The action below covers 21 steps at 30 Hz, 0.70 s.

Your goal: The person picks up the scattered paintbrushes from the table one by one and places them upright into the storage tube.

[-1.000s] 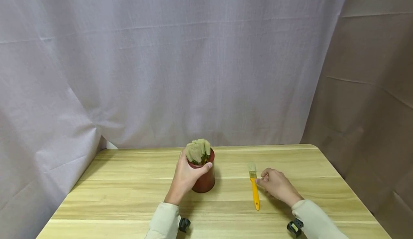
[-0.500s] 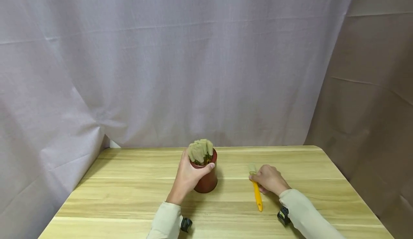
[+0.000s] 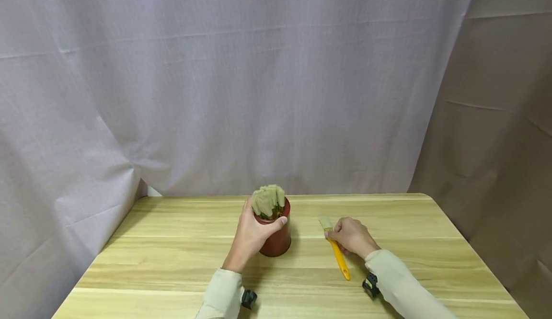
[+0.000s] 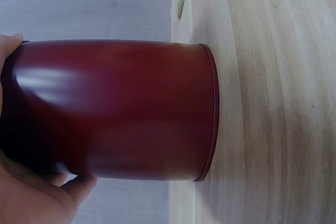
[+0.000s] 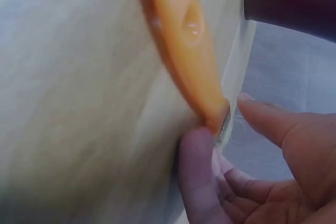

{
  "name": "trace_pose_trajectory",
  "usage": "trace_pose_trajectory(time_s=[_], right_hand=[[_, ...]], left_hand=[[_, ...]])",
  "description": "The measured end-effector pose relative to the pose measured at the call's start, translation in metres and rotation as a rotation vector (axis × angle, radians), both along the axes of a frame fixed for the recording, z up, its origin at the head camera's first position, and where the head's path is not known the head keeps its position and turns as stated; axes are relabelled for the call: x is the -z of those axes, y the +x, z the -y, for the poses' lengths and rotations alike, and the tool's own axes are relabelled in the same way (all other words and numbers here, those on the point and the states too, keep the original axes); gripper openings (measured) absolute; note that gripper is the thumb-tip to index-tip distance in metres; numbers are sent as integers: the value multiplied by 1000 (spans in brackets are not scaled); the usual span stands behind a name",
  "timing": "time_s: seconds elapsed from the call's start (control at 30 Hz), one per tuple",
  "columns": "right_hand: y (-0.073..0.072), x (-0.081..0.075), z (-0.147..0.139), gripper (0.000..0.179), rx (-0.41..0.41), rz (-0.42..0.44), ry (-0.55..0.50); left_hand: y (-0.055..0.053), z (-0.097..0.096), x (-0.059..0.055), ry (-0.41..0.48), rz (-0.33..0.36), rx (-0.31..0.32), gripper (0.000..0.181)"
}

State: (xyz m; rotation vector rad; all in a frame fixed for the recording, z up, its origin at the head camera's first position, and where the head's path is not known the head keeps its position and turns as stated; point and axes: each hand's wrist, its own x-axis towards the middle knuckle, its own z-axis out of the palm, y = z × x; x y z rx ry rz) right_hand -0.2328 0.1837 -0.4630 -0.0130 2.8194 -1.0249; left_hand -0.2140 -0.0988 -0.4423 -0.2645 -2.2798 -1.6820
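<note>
With the thumb over its near rim, my left hand grips a dark red cylindrical cup that stands upright on the table. Several paintbrushes are packed in the cup, pale bristles up; their handles are mostly hidden inside. To the right lies a single paintbrush with a yellow-orange handle, slanted, bristles toward the back left. My right hand pinches it near the metal ferrule between thumb and finger. In the right wrist view the handle runs along the tabletop, the ferrule close to the fingertips.
The wooden table has a rounded far right corner. Grey cloth hangs right behind its far edge, and more cloth hangs at the right side. A dark wrist camera sits at the left cuff.
My right hand has moved left and onto the paintbrush. The brush's bristle end has swung left while its handle end stays nearly in place. The left hand keeps its grip on the cup.
</note>
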Motion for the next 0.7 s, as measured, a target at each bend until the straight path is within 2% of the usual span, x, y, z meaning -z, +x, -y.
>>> trace_pose_trajectory(time_s=[0.2, 0.37, 0.53, 0.7], right_hand=[[-3, -3, 8, 58, -20, 14, -4], [-6, -2, 16, 56, -39, 40, -3], [-6, 0, 19, 54, -24, 53, -14], [-4, 4, 17, 46, -5, 56, -89]], left_hand=[[0, 0, 0, -16, 6, -6, 87], [-2, 0, 1, -13, -5, -2, 87], [-2, 0, 1, 3, -17, 13, 83], [-1, 0, 1, 5, -15, 0, 84]])
